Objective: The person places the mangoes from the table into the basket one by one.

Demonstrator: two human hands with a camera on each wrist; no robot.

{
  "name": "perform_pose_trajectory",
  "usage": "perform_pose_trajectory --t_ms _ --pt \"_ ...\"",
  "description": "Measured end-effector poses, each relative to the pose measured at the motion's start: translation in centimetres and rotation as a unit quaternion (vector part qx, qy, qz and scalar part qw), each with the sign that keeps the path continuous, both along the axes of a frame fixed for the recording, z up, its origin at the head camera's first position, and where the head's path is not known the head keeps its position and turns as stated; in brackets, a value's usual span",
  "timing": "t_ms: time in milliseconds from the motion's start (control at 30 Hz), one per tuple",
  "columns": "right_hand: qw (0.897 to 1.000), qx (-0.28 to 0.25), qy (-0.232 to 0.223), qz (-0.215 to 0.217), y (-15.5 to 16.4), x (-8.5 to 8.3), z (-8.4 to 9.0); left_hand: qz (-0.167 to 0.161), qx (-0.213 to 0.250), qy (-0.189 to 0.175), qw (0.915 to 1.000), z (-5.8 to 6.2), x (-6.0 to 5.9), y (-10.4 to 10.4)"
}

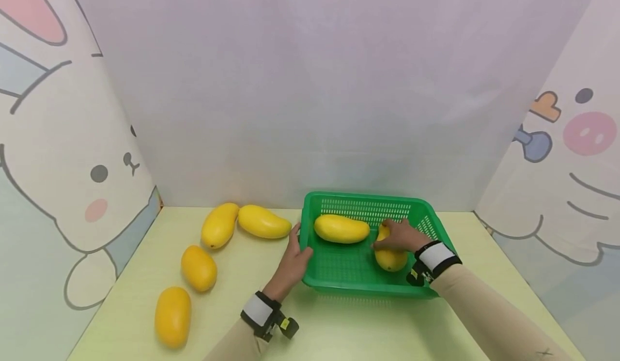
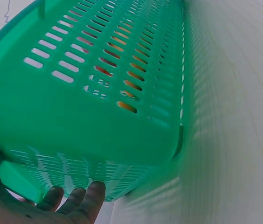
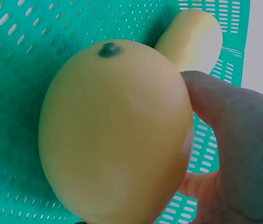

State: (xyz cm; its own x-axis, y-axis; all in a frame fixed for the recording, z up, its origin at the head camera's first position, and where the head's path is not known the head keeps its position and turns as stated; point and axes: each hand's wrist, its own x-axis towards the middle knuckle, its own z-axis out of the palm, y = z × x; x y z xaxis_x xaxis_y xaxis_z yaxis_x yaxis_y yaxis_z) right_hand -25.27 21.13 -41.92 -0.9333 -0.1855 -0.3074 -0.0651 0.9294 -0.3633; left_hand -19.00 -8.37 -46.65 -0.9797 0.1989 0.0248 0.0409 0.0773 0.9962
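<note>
A green slotted basket (image 1: 368,202) stands on the pale yellow-green table (image 1: 242,296). My right hand (image 1: 399,237) reaches into it and grips a yellow mango (image 1: 391,260) at the basket's right side. In the right wrist view that mango (image 3: 117,130) fills the frame, with my thumb and palm (image 3: 234,140) round it. A second mango (image 1: 341,228) lies in the basket's far left part and shows behind the held one (image 3: 192,39). My left hand (image 1: 294,256) holds the basket's left wall, thumb over the rim. Its fingertips (image 2: 75,200) lie against the basket's outer wall (image 2: 75,121).
Several more mangoes lie on the table left of the basket: two at the back (image 1: 220,225) (image 1: 263,221), one in the middle (image 1: 198,268), one near the front edge (image 1: 173,316). Cartoon-printed panels (image 1: 72,162) wall in the table's left, back and right.
</note>
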Motion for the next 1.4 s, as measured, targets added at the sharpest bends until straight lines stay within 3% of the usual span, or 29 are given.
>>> perform_pose_trajectory --t_ms 1400 --pt "1.000 -0.005 -0.014 -0.005 -0.14 0.69 0.44 0.004 -0.009 -0.006 0.9999 0.42 0.33 -0.03"
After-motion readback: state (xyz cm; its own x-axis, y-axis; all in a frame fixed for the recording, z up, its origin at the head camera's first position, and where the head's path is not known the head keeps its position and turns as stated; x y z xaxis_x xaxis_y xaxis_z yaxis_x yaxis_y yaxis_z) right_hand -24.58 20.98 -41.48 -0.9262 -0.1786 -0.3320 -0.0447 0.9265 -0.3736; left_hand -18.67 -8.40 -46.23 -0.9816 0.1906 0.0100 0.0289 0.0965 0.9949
